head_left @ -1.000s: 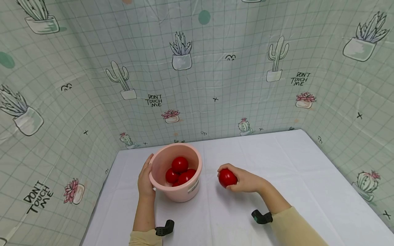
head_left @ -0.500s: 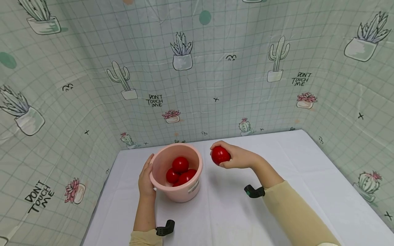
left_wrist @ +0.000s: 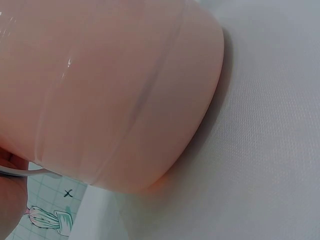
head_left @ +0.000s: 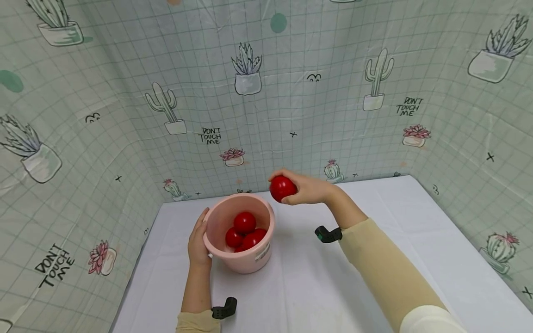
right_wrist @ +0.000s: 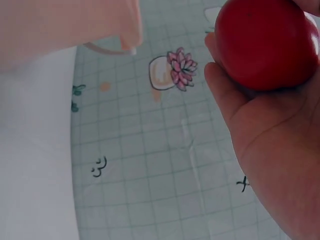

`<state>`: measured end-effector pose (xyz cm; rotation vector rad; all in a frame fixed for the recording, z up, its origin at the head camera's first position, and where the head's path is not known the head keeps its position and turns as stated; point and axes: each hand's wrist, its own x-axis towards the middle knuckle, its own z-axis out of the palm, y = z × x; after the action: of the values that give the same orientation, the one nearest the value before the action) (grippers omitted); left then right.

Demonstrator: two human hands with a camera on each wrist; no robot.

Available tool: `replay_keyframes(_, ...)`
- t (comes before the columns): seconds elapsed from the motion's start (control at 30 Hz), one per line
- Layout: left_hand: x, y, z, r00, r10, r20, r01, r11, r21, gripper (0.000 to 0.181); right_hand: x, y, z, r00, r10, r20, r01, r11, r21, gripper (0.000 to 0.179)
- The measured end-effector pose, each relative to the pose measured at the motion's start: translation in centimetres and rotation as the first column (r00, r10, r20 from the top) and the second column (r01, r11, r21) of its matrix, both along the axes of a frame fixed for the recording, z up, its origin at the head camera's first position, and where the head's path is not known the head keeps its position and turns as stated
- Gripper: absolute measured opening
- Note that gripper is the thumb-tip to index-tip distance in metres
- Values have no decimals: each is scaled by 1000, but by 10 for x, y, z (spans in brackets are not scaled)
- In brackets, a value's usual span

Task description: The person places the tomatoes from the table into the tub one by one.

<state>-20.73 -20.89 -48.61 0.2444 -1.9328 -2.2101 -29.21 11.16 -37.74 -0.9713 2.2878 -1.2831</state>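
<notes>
A pink bucket [head_left: 245, 264] stands on the white tabletop, its mouth tipped slightly toward the head camera. Several glossy, round red fruits [head_left: 244, 222] lie inside it. My left hand [head_left: 198, 245] rests against the bucket's left side, fingers stretched along the wall just below the rim. In the left wrist view the bucket's wall [left_wrist: 115, 90] fills much of the picture, with part of that hand at the lower left edge. My right hand [head_left: 310, 188] grips another round red fruit [head_left: 282, 188] in the air, up and right of the bucket's rim. The fruit's smooth, shiny skin [right_wrist: 265, 47] shows close up.
A white cloth covers the table [head_left: 308, 286]. Behind it and at both sides hangs a gridded curtain [head_left: 283, 106] printed with cactus drawings. A thin handle [right_wrist: 107, 49] sticks out from the bucket in the right wrist view. Each wrist wears a small black camera [head_left: 225, 308].
My right hand has lifted the red fruit off the table and carried it up and left, toward the far side of the bucket. The left hand and bucket have stayed in place.
</notes>
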Motion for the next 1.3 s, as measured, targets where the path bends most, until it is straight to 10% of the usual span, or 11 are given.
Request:
replay_keyframes(0.73,-1,0,0,1000,3,18,-3,1000,-3,45,-15,-77,20,983,183,6,-183,980,76,60)
replay_keyframes(1.3,-1,0,2,1000,-20,21,19,1000,16,45,-12,-129,6,938,287,195,-328,916,230,63)
